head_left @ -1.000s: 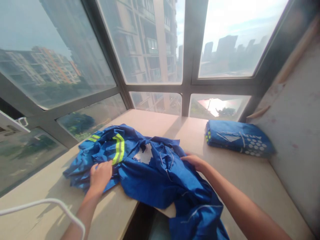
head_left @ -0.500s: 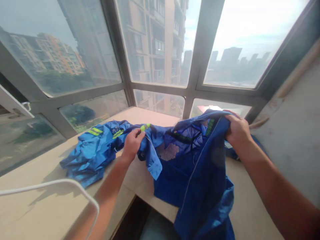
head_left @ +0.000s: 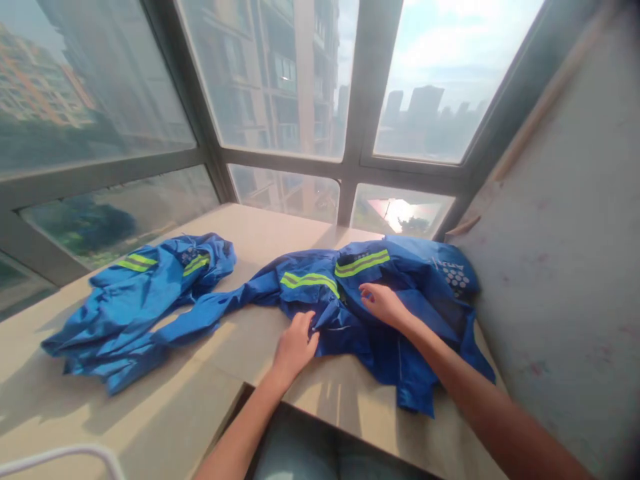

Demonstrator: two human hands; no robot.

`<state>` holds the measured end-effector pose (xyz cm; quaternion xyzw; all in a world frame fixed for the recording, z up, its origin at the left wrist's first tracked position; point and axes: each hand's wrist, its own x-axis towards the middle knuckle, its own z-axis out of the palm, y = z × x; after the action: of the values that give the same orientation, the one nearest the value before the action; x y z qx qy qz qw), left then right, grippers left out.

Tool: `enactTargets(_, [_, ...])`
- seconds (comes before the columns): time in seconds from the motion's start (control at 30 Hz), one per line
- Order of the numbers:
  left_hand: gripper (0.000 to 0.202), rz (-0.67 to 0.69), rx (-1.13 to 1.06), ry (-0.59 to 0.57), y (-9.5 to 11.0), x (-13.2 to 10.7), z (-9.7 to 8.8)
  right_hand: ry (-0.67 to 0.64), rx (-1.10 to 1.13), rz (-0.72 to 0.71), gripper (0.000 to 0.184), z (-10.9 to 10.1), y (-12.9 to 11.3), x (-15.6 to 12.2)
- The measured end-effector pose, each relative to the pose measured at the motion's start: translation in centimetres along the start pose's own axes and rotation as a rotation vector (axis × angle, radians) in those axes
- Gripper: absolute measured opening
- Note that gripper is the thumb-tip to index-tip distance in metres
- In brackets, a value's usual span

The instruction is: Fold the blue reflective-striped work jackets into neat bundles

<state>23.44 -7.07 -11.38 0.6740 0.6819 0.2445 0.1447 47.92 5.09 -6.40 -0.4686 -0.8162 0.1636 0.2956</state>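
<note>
A blue jacket [head_left: 370, 333] with yellow-green and grey reflective strips lies spread on the pale wooden surface, front up, one sleeve stretched to the left. At its lower front, my left hand [head_left: 296, 343] has its thumb and fingers apart; whether the fingertips touch the cloth is unclear. Over the chest, just below a reflective strip, my right hand [head_left: 384, 305] is loosely curved with fingers apart and no cloth visibly gripped. A second blue garment [head_left: 145, 300] with similar strips lies crumpled at the left, the jacket's sleeve end reaching its edge.
Behind the jacket, a blue piece with white print [head_left: 450, 267] rests against the wall [head_left: 560, 287] at the right. Window frames [head_left: 285, 163] enclose the pale surface [head_left: 270, 223]. A dark opening [head_left: 310, 440] cuts into its front edge. A white cable [head_left: 65, 453] crosses the lower left.
The jacket, lifted and held in both hands before, now lies flat with its strips facing up. Both hands have released their grip and come closer together. The view has shifted right.
</note>
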Motion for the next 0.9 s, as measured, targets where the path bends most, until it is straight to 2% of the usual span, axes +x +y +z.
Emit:
enactTargets(0.07, [0.041, 0.013, -0.010, 0.134, -0.3, -2.2, 0.8, -0.037, -0.011, 0.017, 0.018, 0.8, 1.9, -3.7])
enactTargets(0.1, [0.041, 0.052, 0.000, 0.201, -0.3, -3.1, 1.1, -0.011, -0.014, 0.035, 0.021, 1.1, 3.0, -5.7])
enactTargets(0.17, [0.045, 0.169, 0.057, 0.297, -0.1, -4.1, 1.6, 0.128, -0.039, 0.104, 0.027, 1.4, 5.2, -9.8])
enactTargets(0.27, [0.051, 0.274, 0.154, 0.295, 0.6, -3.9, 2.7, 0.292, -0.166, 0.157, 0.040, 2.0, 7.8, -14.7])
enactTargets(0.33, [0.057, 0.251, 0.164, 0.219, 1.1, -2.9, 3.6, 0.304, -0.247, 0.179, 0.049, 2.8, 8.4, -16.6])
enactTargets(0.47, [0.049, 0.170, 0.071, 0.028, 1.6, -0.9, 5.5, 0.172, -0.357, 0.260, 0.052, 5.5, 6.8, -17.1])
enactTargets(0.53, [0.044, 0.157, 0.011, 0.003, 1.4, -0.7, 5.8, 0.114, -0.368, 0.263, 0.049, 6.9, 5.0, -16.3])
enactTargets(0.6, [0.044, 0.140, -0.061, 0.029, 0.7, -1.2, 5.5, 0.079, -0.346, 0.233, 0.050, 8.1, 3.1, -15.5])
enactTargets(0.73, [0.046, 0.064, -0.297, 0.087, -1.9, -3.5, 2.9, 0.016, -0.304, 0.195, 0.052, 10.2, -0.5, -14.2])
enactTargets(0.83, [0.046, -0.138, -0.462, 0.171, -4.9, -5.1, 0.4, -0.021, -0.267, 0.168, 0.051, 11.2, -2.4, -13.5])
enactTargets(0.9, [0.044, -0.279, -0.425, 0.265, -7.0, -5.6, -1.0, -0.039, -0.244, 0.137, 0.050, 11.6, -3.1, -13.0])
